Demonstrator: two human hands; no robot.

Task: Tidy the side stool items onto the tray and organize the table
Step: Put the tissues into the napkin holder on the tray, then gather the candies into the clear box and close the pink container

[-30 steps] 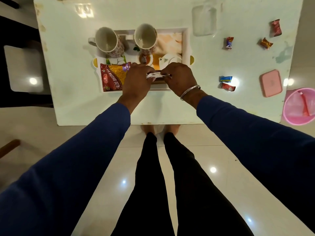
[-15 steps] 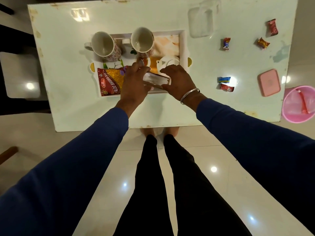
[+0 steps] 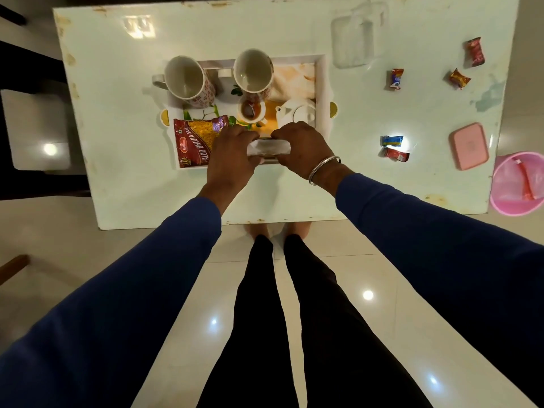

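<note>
A white tray (image 3: 321,92) sits on the white table (image 3: 117,113). On it stand two patterned mugs (image 3: 188,81) (image 3: 254,70), a small cup (image 3: 250,111), a white teapot (image 3: 295,113) and a red snack packet (image 3: 195,141). My left hand (image 3: 231,156) and my right hand (image 3: 303,148) together hold a white tissue-like packet (image 3: 269,148) by its two ends, over the tray's near edge. My fingers curl round it.
Several wrapped candies lie on the table's right part, such as a blue one (image 3: 392,140) and a red one (image 3: 474,52). A pink lidded box (image 3: 468,146) sits near the right edge. A pink bin (image 3: 518,184) stands on the floor to the right, and a stool (image 3: 32,128) to the left.
Both hands stayed on the white packet over the tray's near edge; it now shows as a wider flat piece between them. The camera view shifted slightly.
</note>
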